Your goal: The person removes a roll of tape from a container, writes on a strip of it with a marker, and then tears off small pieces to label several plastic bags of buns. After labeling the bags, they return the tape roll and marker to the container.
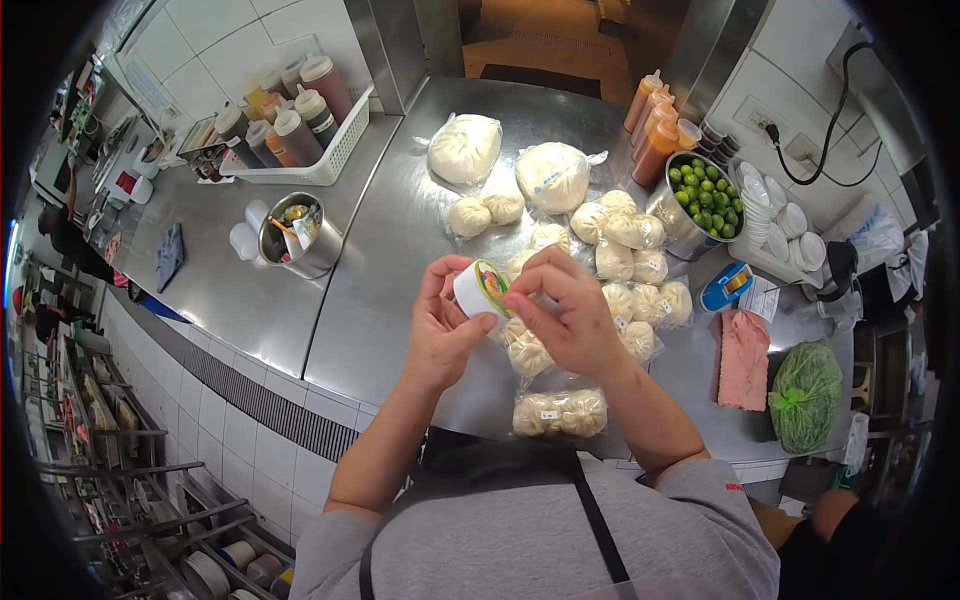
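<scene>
My left hand [444, 325] is wrapped around a white label roll [466, 292] with a colourful, green-edged printed label facing up and right. The fingers of my right hand [568, 315] pinch at the near edge of that printed face. Both hands are held above the steel table [375, 290], in front of my body. Below and beyond them lie several clear plastic bags of pale, round, dough-like portions [628, 232], some with small white stickers. One such bag [560, 413] rests apart, close to the table's front edge.
Two larger white bundles [465, 150] sit at the back. To the right are a steel pot of green limes [708, 200], orange sauce bottles [655, 150], a blue tape dispenser [725, 287], a pink cloth [743, 360] and a green bag [806, 397]. Leftward stand a bottle basket [345, 150] and a steel container [315, 255].
</scene>
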Available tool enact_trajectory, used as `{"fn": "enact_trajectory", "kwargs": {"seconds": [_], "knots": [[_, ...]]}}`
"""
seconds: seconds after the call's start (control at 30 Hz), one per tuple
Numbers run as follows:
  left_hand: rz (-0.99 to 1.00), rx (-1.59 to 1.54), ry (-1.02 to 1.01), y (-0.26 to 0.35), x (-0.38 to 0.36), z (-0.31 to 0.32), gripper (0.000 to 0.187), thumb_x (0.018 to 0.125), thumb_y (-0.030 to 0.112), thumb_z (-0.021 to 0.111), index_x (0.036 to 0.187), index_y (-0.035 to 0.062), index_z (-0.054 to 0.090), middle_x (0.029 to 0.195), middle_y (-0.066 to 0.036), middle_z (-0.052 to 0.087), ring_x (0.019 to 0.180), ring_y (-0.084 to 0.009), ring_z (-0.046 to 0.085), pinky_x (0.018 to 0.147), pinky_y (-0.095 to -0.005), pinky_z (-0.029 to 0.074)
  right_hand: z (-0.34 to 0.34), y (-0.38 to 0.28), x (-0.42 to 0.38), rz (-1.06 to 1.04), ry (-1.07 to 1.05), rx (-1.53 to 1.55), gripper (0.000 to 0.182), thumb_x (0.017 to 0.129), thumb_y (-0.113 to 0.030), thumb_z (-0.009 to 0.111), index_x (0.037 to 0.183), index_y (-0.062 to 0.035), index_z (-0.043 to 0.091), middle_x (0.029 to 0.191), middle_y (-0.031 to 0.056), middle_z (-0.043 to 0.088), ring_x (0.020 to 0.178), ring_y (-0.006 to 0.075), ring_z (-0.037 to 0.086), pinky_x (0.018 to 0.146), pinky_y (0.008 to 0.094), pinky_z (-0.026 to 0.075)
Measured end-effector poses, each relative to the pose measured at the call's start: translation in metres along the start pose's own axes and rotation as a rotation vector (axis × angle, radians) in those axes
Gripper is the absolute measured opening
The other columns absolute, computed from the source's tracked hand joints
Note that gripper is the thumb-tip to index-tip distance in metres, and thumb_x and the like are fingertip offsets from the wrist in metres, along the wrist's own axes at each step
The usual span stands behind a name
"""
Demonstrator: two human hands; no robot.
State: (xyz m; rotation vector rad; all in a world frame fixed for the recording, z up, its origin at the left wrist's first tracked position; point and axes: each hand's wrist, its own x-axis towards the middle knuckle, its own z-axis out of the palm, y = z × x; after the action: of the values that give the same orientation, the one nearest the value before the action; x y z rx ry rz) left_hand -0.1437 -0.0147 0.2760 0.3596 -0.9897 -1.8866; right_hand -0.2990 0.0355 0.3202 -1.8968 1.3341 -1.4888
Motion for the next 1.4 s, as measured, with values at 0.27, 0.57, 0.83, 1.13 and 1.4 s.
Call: {"fn": "enact_trajectory", "kwargs": {"seconds": [0.27,0.57,0.83,1.13,1.4], "knots": [[0.336,0.471,0.269,0.056,0.022,-0.055,0.052,0.068,0.000,0.066,0.114,0.0070,0.041,0.107,-0.008,0.049,0.098,-0.0159,0.052,0.080,-0.0274,0.047,-0.004,0.012,-0.015,0.253,0.167,0.233,0.003,0.082,0.000,0.058,0.081,0.0012,0.055,0.070,0.0025,0.053,0.063,0.0067,0.048,0.056,0.0196,0.041],[0.119,1.917,0.560,0.156,0.063,-0.221,0.050,0.058,0.018,0.074,0.104,0.0137,0.053,0.103,-0.014,0.044,0.092,-0.0322,0.055,0.079,-0.0374,0.049,-0.016,0.021,-0.036,0.230,0.133,0.086,0.004,0.086,-0.001,0.057,0.082,-0.0005,0.055,0.069,-0.0045,0.049,0.059,0.0002,0.041,0.052,0.0147,0.031],[-0.244,2.016,0.275,0.152,0.094,-0.214,0.048,0.077,0.048,0.061,0.095,0.0035,0.063,0.097,-0.024,0.057,0.094,-0.0373,0.056,0.081,-0.0415,0.046,-0.032,0.018,-0.040,0.291,0.309,0.029,0.012,0.082,-0.003,0.062,0.071,-0.0010,0.057,0.059,-0.0023,0.049,0.053,0.0025,0.041,0.045,0.0189,0.031],[-0.571,-0.231,-0.206,-0.041,-0.009,0.005,0.057,0.093,0.050,0.031,0.131,0.0079,0.037,0.121,-0.010,0.048,0.117,-0.0235,0.042,0.102,-0.0388,0.030,0.040,0.015,-0.025,-0.055,0.263,0.416,0.006,0.086,-0.012,0.053,0.090,-0.0067,0.052,0.083,0.0028,0.047,0.077,0.0142,0.044,0.069,0.0301,0.033],[-0.163,-0.533,0.332,0.010,-0.020,0.037,0.067,0.089,0.058,0.030,0.137,0.0119,0.029,0.140,-0.015,0.031,0.131,-0.0257,0.027,0.108,-0.0393,0.019,0.086,0.005,-0.057,-0.018,0.112,0.148,0.034,0.077,0.003,0.046,0.110,-0.0042,0.053,0.121,0.0172,0.051,0.123,0.0302,0.039,0.107,0.0441,0.019]]}}
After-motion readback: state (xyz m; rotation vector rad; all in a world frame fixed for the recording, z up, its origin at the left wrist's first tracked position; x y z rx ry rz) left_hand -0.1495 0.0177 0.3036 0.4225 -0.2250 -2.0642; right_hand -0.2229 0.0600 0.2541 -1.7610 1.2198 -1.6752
